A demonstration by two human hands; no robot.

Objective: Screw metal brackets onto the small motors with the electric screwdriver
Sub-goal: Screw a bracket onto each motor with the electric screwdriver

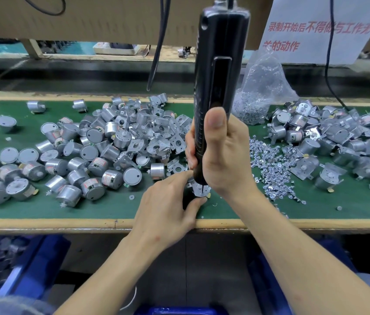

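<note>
Nearest me, under the front edge of the worktop [111,223], stand blue bins [36,258]. The left one seems to hold grey parts, though it is too blurred to be sure.

Just past that edge my left hand [168,205] pinches one motor [198,192], its fingers [180,177] closed on either side so the motor cannot spin under the tool. A bracket [196,184] lies on top of the motor. My right hand [222,160] is wrapped round the screwdriver [220,64], thumb laid up its body near the long switch. I hold the tool close to upright so its tip bears straight down on the bracket. I judge a screw is being driven, though the screw itself is too small to make out.

Loose screws [272,164] are scattered beside my right hand, within easy reach. To the left is a heap of bare motors and brackets [111,144], and to the right a second heap [329,137] where many motors already wear brackets, so I take that for the finished side.

Further back a clear bag [261,92] of more screws slumps behind the tool, and a paper sign [315,30] with red lettering hangs above it.
</note>
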